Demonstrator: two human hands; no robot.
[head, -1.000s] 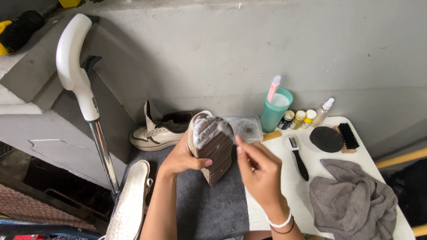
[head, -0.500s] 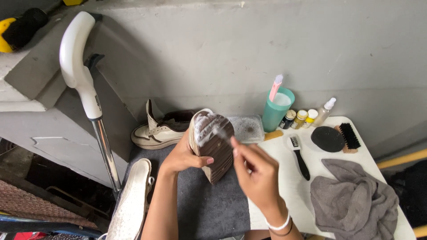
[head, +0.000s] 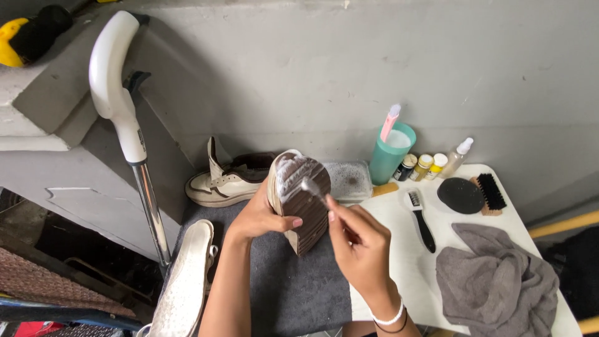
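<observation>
My left hand [head: 259, 215] grips a sneaker [head: 301, 198] held upright with its brown ridged sole facing me; white foam covers the sole's top. My right hand [head: 359, 240] pinches a small thin brush [head: 311, 187] whose tip rests against the foamy upper part of the sole. Both hands are over a dark grey mat [head: 293, 287] on the white table [head: 405, 262].
A second white sneaker [head: 228, 181] lies behind the mat, and an insole [head: 184, 284] lies at its left. A teal cup [head: 390, 153], small bottles [head: 430, 163], black brushes [head: 421, 219], a clear tub [head: 348, 180] and a grey cloth [head: 496, 284] sit on the right. A crutch [head: 128, 125] leans left.
My right hand has shifted slightly along the sole with the brush, and the view has drifted a little. The left hand keeps its hold on the sneaker.
</observation>
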